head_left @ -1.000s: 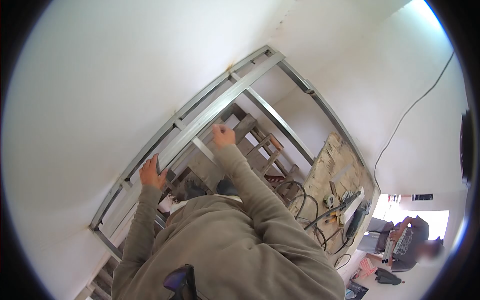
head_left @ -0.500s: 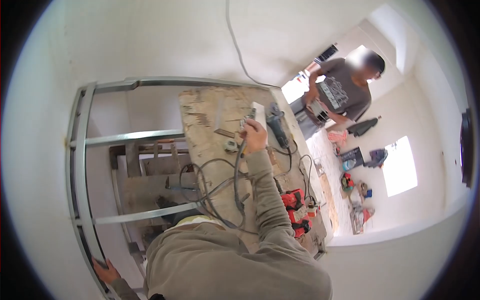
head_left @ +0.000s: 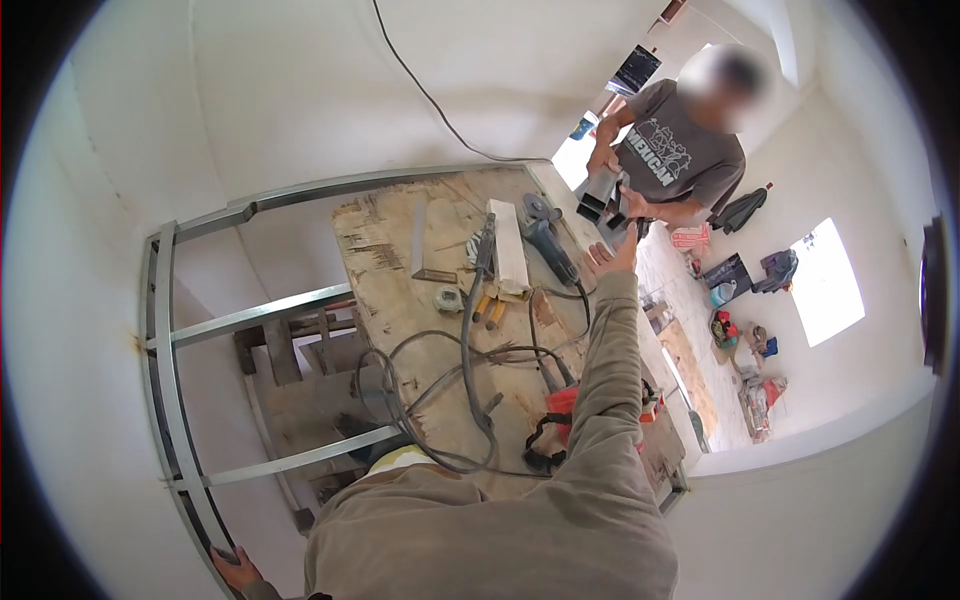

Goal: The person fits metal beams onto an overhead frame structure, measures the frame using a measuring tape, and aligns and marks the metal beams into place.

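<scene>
Hands, left [head_left: 236, 570] on frame [head_left: 172, 400], right [head_left: 612, 257] near tubes [head_left: 603, 187]

You wear a loose, grey-brown long-sleeved top [head_left: 490, 540] — matte fabric, the right sleeve [head_left: 610, 350] creased along its length — with a pale yellowish-white edge [head_left: 405, 458] showing at the hem.
</scene>
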`<state>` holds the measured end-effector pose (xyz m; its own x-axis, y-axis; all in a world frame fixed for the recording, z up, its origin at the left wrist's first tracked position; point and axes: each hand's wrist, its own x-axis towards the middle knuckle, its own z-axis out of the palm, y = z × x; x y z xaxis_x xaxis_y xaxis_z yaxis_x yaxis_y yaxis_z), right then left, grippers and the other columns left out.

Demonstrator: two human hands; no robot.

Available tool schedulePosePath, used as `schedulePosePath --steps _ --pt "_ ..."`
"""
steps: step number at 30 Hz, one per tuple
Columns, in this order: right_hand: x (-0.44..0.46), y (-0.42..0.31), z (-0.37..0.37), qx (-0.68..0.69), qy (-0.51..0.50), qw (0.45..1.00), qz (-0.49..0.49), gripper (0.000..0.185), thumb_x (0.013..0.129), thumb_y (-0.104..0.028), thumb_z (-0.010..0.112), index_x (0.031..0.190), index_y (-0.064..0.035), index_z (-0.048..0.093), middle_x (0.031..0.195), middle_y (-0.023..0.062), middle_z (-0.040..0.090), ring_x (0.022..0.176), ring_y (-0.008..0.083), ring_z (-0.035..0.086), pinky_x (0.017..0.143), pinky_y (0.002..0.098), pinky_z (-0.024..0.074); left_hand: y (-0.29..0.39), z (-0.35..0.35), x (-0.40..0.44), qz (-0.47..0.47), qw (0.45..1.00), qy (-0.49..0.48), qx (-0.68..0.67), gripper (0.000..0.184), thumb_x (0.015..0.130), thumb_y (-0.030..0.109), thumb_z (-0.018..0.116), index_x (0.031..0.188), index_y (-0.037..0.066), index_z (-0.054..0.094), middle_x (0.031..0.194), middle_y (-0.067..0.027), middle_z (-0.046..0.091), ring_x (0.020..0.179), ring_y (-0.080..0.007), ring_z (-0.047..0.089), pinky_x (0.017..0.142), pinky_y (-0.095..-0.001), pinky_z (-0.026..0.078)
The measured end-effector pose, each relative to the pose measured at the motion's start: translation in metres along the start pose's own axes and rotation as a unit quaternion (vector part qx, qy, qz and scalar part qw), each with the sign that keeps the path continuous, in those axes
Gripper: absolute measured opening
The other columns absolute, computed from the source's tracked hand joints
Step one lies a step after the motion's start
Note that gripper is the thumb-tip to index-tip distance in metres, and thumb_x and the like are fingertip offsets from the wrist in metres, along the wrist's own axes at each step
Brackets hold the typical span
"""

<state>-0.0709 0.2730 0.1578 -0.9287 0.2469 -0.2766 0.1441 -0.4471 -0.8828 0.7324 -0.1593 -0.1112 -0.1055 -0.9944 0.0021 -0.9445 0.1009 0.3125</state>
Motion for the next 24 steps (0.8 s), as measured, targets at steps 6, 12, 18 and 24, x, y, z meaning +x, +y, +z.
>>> schedulePosePath --steps 6,12,18,24 --pt "0.054 -0.020 -0.018 -0.020 -0.085 0.987 0.135 0.118 0.062 -0.069 0.073 0.143 -0.0032 0.020 0.131 0.0283 0.032 0.125 0.0440 0.033 0.104 0.0600 0.0248 0.074 -0.082 -0.017 0.052 0.993 -0.098 0.041 0.068 0.091 0.041 0.058 0.132 -0.011 0.041 0.135 -0.0307 0.043 0.130 -0.0422 0.037 0.111 -0.0447 0.025" --pt "0.011 -0.018 0.027 -0.061 -0.078 0.994 0.050 0.080 0.071 -0.053 0.077 0.126 -0.0044 0.046 0.126 0.0196 0.039 0.112 0.0392 0.045 0.095 0.0634 0.0375 0.056 -0.056 -0.013 0.014 0.997 -0.059 -0.037 0.065 0.088 0.030 0.061 0.137 -0.006 0.037 0.137 -0.0279 0.042 0.131 -0.0394 0.036 0.111 -0.0426 0.027" --pt "0.016 -0.006 0.045 -0.026 -0.093 0.994 0.058 0.071 0.071 -0.042 0.080 0.122 -0.0036 0.047 0.118 0.0149 0.052 0.101 0.0323 0.055 0.091 0.0578 0.0447 -0.017 0.015 0.006 -0.021 0.991 0.001 -0.131 0.071 0.077 0.004 0.072 0.139 0.000 0.036 0.135 -0.0216 0.044 0.128 -0.0345 0.042 0.107 -0.0405 0.036" --pt "0.015 0.008 0.064 -0.024 -0.124 0.992 0.005 0.049 0.073 -0.014 0.076 0.114 -0.0035 0.051 0.105 0.0106 0.060 0.095 0.0277 0.062 0.085 0.0494 0.0533 0.004 -0.001 0.003 -0.028 0.991 -0.003 -0.131 0.070 0.077 0.004 0.072 0.137 0.000 0.037 0.134 -0.0211 0.046 0.126 -0.0353 0.044 0.106 -0.0411 0.037"
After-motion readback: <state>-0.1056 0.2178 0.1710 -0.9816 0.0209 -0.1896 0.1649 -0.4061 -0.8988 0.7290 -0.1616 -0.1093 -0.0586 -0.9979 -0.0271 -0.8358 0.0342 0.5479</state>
